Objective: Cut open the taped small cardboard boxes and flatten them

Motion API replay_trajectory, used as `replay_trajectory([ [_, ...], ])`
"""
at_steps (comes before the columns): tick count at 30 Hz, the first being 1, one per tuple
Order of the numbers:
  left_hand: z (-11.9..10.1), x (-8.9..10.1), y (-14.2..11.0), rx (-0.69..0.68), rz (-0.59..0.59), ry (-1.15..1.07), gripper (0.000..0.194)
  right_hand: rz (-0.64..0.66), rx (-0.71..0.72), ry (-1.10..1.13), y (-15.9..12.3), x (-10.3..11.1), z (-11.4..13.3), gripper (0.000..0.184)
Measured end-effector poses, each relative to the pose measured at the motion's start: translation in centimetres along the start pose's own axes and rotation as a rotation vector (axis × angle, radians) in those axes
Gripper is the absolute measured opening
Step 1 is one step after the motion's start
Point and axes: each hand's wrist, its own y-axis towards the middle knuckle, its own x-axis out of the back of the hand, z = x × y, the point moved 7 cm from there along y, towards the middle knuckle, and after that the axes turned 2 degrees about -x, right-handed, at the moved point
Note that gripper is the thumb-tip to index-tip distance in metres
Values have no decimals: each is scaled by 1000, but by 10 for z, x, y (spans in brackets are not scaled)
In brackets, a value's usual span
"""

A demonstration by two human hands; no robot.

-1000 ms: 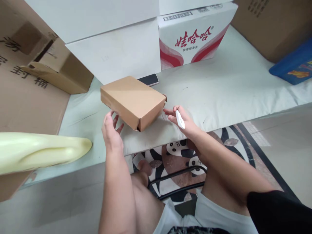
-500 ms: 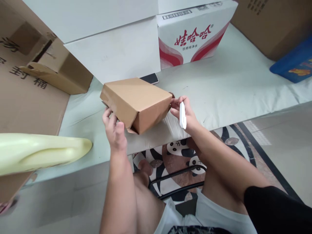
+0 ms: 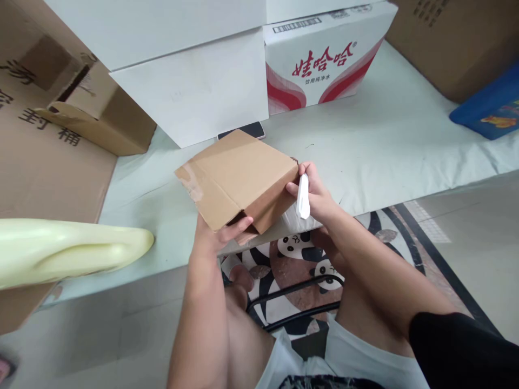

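A small brown cardboard box [image 3: 243, 167] is held tilted just above the near part of the table. Its left-hand flap [image 3: 203, 194], with a strip of clear tape at its edge, stands out from the body. My left hand [image 3: 213, 232] grips the near left end, thumb along the opening below the flap and the other fingers hidden. At the right end, my right hand [image 3: 314, 189] has its fingers closed around a slim white plastic tool [image 3: 303, 197], its exact kind unclear, while fingertips touch the box's edge.
A phone [image 3: 247, 131] lies behind the box on the pale green cloth [image 3: 389, 140]. White cartons [image 3: 190, 92] stand at the back, with larger brown cartons [image 3: 48, 146] on the left. A pale yellow smooth object [image 3: 81, 254] juts in from the left, and a blue container [image 3: 486, 111] stands at right.
The box has turned and shifted slightly right and toward me, and its left flap has swung outward. My left hand has moved from the box's left side to below the flap.
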Motion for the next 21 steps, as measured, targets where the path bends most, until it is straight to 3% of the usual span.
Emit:
replay_trajectory([
  [5,-5,-3,2,0,-39,-31,44,-110,36,-102,-1,8,6,65],
  [8,4,0,4,80,-104,-9,41,-196,39,-107,-2,14,5,68],
  [16,15,6,4,172,-171,-33,45,-427,81,13,-7,36,5,57],
  [21,15,4,5,135,-149,-133,49,-470,125,-46,-9,48,13,52],
])
